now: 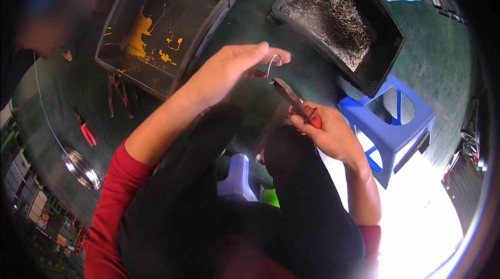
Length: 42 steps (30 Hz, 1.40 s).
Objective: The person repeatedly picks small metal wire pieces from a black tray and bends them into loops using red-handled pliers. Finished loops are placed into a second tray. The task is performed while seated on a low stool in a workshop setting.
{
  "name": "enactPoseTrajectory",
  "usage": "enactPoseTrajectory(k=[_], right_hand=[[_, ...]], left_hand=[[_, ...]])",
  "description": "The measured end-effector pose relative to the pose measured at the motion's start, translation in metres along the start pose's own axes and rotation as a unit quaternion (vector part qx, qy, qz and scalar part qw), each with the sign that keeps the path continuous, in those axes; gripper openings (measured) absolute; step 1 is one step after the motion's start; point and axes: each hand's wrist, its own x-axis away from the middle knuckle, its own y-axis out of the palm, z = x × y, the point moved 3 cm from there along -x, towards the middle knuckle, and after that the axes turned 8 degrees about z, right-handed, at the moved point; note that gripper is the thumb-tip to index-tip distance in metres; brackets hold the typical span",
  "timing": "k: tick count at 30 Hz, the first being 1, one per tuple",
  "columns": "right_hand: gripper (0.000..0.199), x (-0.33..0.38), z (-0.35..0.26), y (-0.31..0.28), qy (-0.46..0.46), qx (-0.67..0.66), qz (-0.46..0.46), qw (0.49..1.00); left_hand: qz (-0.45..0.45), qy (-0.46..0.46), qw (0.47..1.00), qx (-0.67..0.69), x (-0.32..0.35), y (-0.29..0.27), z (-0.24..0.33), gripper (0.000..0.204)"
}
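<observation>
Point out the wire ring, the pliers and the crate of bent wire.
wire ring (274,66), head view, on its left arc.
pliers (291,97), head view, on the metal nose.
crate (388,55), head view, on its right wall.

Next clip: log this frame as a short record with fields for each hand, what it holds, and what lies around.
left hand: left hand raised, fingers on a small wire ring
right hand: right hand grips red-handled pliers, tip at the ring
ahead right: black crate holding a heap of bent wire pieces
ahead left: black crate with yellow stains
floor left: wire coil, red-handled cutters, another pair of pliers
right: blue plastic stool
posture: seated, dark trousers, red sleeves
</observation>
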Motion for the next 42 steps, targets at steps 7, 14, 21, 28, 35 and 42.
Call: enactPoseTrajectory(k=[7, 14, 21, 28, 35, 42], right_hand=[[0.033, 0.003, -0.007, -0.004, 0.002, 0.015, 0.043, 0.999], [0.029, 0.004, -0.004, -0.002, -0.055, 0.04, 0.07, 0.995], [0.034, 0.007, 0.0, -0.008, -0.028, 0.002, 0.077, 0.997], [0.031, 0.007, 0.001, -0.007, -0.04, 0.007, 0.105, 0.994], [0.03, 0.01, -0.002, -0.009, -0.049, -0.002, 0.097, 0.994], [0.033, 0.012, -0.006, -0.008, -0.027, -0.084, 0.033, 0.996]], left_hand=[[0.061, 0.01, 0.996, -0.057, 0.001, -0.009, 0.009, 0.031], [0.063, 0.029, 0.995, -0.071, -0.001, -0.007, 0.011, 0.018], [0.006, 0.0, 0.994, 0.11, -0.003, -0.019, 0.005, 0.016], [-0.041, -0.027, 0.987, 0.152, 0.0, -0.019, 0.004, 0.019], [-0.06, -0.026, 0.983, 0.174, 0.0, -0.021, 0.003, 0.018], [0.011, 0.045, 0.997, 0.068, 0.004, -0.02, 0.006, 0.014]])
